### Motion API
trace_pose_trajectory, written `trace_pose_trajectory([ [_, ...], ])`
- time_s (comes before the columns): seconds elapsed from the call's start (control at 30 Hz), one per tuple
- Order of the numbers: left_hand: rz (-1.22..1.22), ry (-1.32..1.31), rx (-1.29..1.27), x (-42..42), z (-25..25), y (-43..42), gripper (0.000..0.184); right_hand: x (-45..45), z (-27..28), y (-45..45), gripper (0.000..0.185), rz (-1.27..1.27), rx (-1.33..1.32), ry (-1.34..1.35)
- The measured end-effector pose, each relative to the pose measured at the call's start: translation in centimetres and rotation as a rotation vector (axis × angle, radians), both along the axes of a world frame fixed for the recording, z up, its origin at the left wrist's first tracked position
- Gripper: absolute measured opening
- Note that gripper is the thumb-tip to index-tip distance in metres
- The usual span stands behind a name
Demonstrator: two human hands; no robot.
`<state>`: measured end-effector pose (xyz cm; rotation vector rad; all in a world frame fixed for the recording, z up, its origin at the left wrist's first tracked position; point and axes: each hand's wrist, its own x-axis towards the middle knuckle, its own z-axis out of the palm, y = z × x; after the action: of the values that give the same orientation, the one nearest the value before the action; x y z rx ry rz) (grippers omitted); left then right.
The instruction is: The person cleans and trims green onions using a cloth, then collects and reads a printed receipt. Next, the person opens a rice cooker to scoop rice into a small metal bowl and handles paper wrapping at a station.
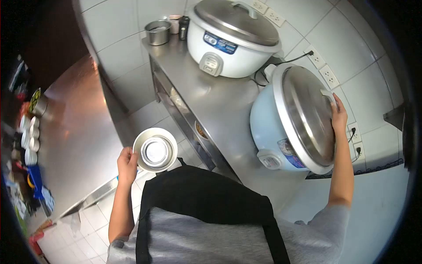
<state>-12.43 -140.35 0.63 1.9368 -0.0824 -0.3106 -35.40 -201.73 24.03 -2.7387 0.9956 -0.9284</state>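
Observation:
My left hand [128, 165] is closed on the rim of a white bowl [172, 141], held above the floor tiles between the two counters. Inside the bowl sits a smaller shiny metal bowl [156, 151]. On the right, my right hand [339, 115] has its fingers wrapped round the lid handle [327, 95] of a light-blue rice cooker [266, 127]. Its metal lid [307, 114] rests on the cooker's rim. Part of the handle is hidden under my fingers.
A white rice cooker [237, 53] stands farther back on the steel counter [202, 92], near a metal pot [158, 33] and a dark bottle [183, 28]. Sockets [329, 77] with plugged cords line the wall. Another steel counter [79, 127] at left holds stacked white bowls [30, 154].

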Motion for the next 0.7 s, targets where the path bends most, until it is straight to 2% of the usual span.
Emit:
trace_pose_trajectory([
  [0.1,0.104,-0.020,-0.046,-3.7,-0.2,3.4,0.015,1.0,-0.6,0.1,0.036,-0.037,-0.029,0.019],
  [0.13,0.114,-0.097,0.008,-4.3,-1.1,4.7,0.015,0.4,-0.6,-0.4,0.036,-0.011,-0.067,0.036],
  [0.2,0.157,-0.008,-0.036,-6.0,-1.7,6.9,0.016,-0.1,-0.4,-1.9,0.035,0.076,-0.142,0.081],
  [0.23,0.211,0.037,-0.053,-7.1,-1.5,8.4,0.016,0.0,-0.2,-3.4,0.039,0.005,-0.199,0.198],
  [0.27,0.223,0.054,-0.035,-8.1,-1.3,10.0,0.013,0.5,0.9,-3.7,0.046,-0.144,-0.389,0.542],
  [0.3,0.251,0.003,-0.055,-9.1,-1.8,11.7,0.011,3.2,3.3,5.4,0.051,-0.388,-0.461,0.697],
  [0.33,0.256,-0.019,-0.077,-10.2,-2.7,13.9,0.011,4.1,2.9,6.9,0.055,-0.326,-0.538,0.517],
  [0.43,0.427,0.035,-0.189,-14.5,-1.4,19.3,0.013,9.6,-0.6,14.4,0.050,0.270,-0.526,0.098],
  [0.5,0.539,0.004,-0.167,-17.5,-1.3,23.3,0.014,14.5,-5.5,23.0,0.045,0.596,-0.365,0.142],
  [0.57,0.648,-0.080,-0.037,-21.4,-2.9,29.0,0.014,16.9,-11.3,35.6,0.041,0.870,-0.256,0.253],
  [0.6,0.696,-0.119,0.037,-23.3,-3.3,31.8,0.014,17.6,-13.7,42.2,0.040,1.031,-0.097,0.312],
  [0.63,0.792,-0.080,0.013,-25.4,-3.2,34.5,0.014,17.7,-15.9,48.3,0.038,1.183,0.062,0.385],
  [0.7,0.967,-0.027,-0.057,-29.7,-3.9,38.9,0.015,17.1,-20.8,58.0,0.036,1.436,0.141,0.592],
])
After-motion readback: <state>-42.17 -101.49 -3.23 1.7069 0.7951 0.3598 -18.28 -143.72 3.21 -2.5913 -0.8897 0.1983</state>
